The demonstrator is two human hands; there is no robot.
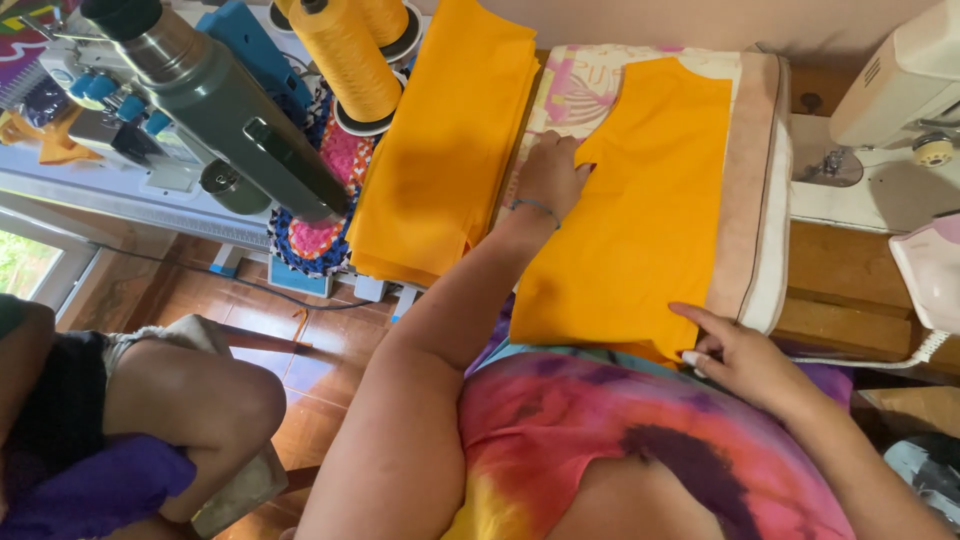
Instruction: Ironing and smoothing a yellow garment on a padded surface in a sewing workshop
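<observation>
A cut piece of orange fabric (640,210) lies flat on a padded ironing surface (755,190). My left hand (548,178) rests palm down on the fabric's left edge, near its curved cut-out, fingers spread. My right hand (735,355) touches the fabric's near right corner with the fingertips, holding nothing. A folded stack of the same orange fabric (445,140) lies just left of the pad, close to my left hand.
Yellow thread cones (345,55) and a dark green flask (220,100) stand at the back left by a blue-and-white machine (90,110). A white sewing machine (890,110) sits at right. Another person's legs (180,400) are at the lower left.
</observation>
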